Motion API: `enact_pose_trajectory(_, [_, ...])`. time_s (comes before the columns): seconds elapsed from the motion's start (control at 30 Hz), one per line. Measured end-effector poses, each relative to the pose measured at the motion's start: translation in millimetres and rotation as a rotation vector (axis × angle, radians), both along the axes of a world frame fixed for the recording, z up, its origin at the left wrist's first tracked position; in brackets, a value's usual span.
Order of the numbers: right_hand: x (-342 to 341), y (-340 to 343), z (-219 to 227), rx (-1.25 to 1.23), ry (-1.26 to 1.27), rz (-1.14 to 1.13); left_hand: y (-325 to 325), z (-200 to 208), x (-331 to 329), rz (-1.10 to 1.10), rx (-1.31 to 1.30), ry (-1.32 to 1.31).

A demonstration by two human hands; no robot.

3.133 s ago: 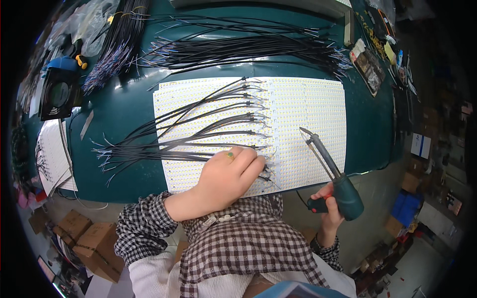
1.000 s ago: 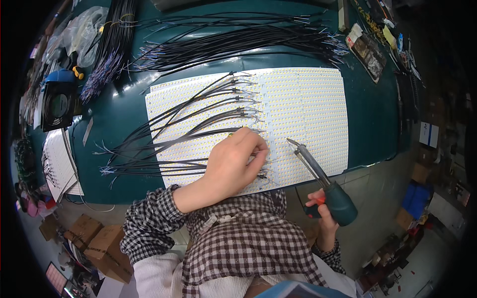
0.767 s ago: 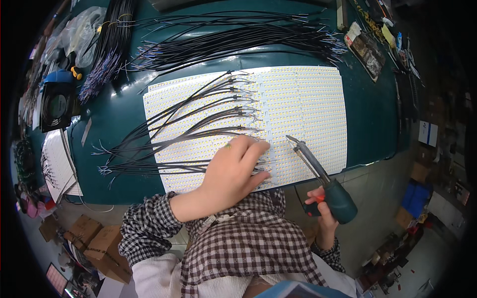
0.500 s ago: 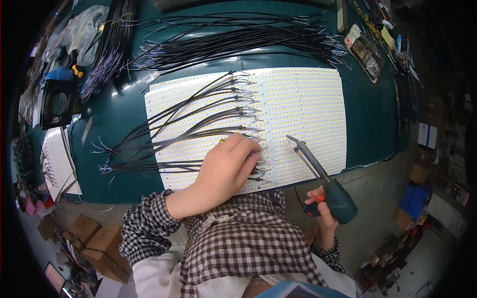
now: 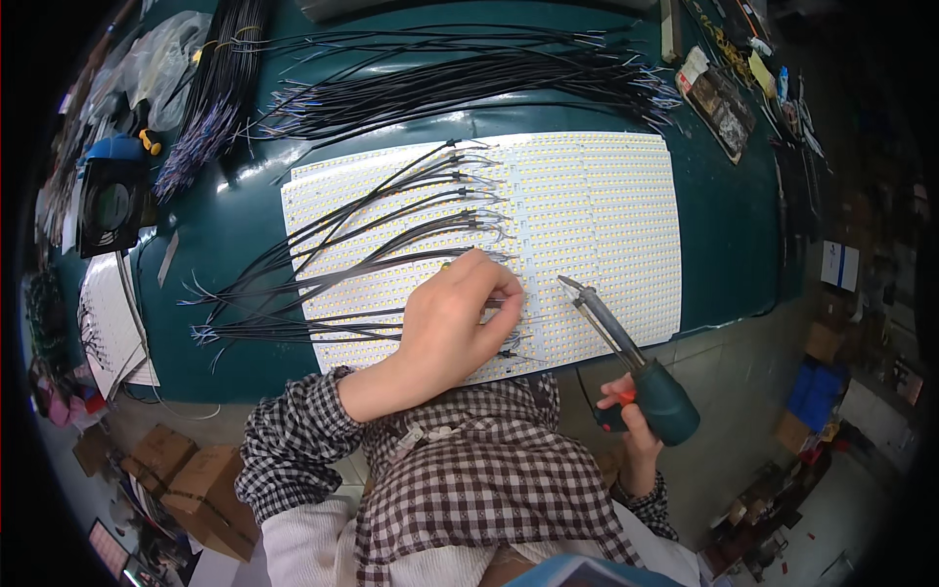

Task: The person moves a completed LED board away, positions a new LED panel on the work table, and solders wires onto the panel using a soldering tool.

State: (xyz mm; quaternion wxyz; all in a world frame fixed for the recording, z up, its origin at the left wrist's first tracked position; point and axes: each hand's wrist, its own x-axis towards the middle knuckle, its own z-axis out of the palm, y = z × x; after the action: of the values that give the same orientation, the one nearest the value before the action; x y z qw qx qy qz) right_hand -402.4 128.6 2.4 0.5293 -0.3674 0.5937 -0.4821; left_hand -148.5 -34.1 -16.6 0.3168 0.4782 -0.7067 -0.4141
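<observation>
A white LED panel (image 5: 626, 235) with rows of small yellow chips lies on the green table. Across its left half run several black cables (image 5: 362, 254), their stripped, thin wire ends lying along the panel's middle strip. Over that strip my left hand (image 5: 450, 318) is closed in a pinch, thumb against forefinger, at one cable's thin wire end; the hand mostly hides it. My right hand (image 5: 636, 421), right of the panel's front edge, grips a soldering gun (image 5: 670, 406) with a dark green handle and red trigger. Its tip points up and left, just above the panel.
A heap of black cables (image 5: 469, 83) lies behind the panel, beside a tied bundle (image 5: 230, 78). A small black fan (image 5: 112, 205) and more white panels (image 5: 115, 318) are at left. A dirty block (image 5: 719, 103) sits back right. Cardboard boxes (image 5: 210, 494) stand on the floor.
My left hand has turned slightly, its thumb and forefinger now curled into a rounder pinch a little farther right. The soldering gun has shifted slightly left and toward me.
</observation>
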Motion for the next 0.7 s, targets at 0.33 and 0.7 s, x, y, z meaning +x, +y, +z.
enact_pose_trajectory(0.33, [4.3,1.7,1.3,0.039,0.072,0.012,-0.7,-6.2,-1.0,-0.026,-0.087,-0.111])
enact_pose_trajectory(0.7, [4.0,-1.8,2.4,0.054,0.121,0.017,-5.6,-6.0,-1.4,-0.046,-0.127,-0.102])
